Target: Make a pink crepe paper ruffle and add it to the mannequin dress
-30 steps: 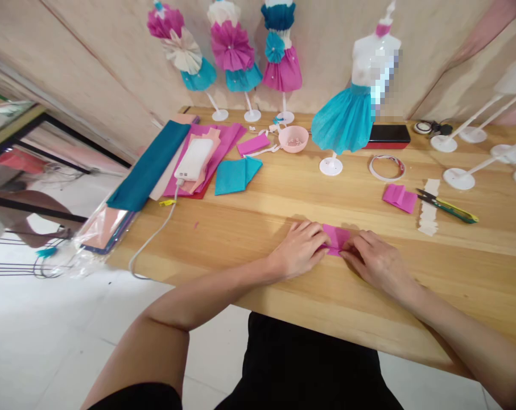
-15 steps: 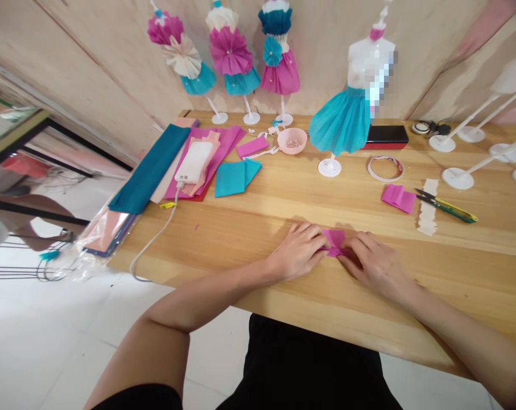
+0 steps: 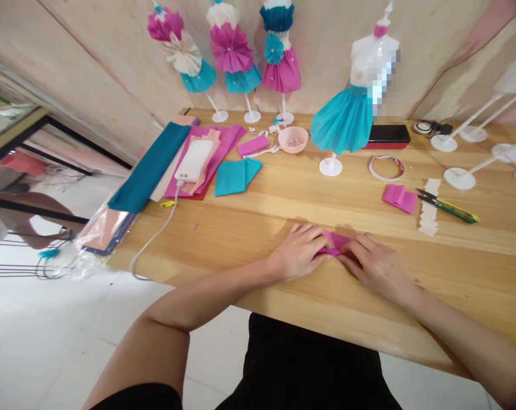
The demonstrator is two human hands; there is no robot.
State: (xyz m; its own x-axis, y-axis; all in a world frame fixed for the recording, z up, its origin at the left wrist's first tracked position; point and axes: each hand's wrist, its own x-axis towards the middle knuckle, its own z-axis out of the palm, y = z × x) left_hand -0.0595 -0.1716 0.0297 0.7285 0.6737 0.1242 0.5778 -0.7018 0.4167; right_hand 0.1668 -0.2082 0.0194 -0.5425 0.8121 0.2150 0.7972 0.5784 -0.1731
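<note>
A small piece of pink crepe paper (image 3: 336, 241) lies on the wooden table (image 3: 283, 193) near its front edge, partly folded over on itself. My left hand (image 3: 299, 250) presses on its left end with curled fingers pinching the fold. My right hand (image 3: 375, 263) holds the right end, fingertips pinched on the paper. Most of the paper is hidden between and under my fingers.
A second folded pink piece (image 3: 399, 197), scissors (image 3: 448, 205), a cream paper strip (image 3: 428, 215) and a tape ring (image 3: 387, 167) lie at right. A mannequin in a blue skirt (image 3: 343, 122), a pink bowl (image 3: 293, 139), a white power bank (image 3: 194, 160) and paper sheets stand behind.
The pink paper's far edge has been folded down toward me, so less of it shows between my hands. Both hands stay in nearly the same place.
</note>
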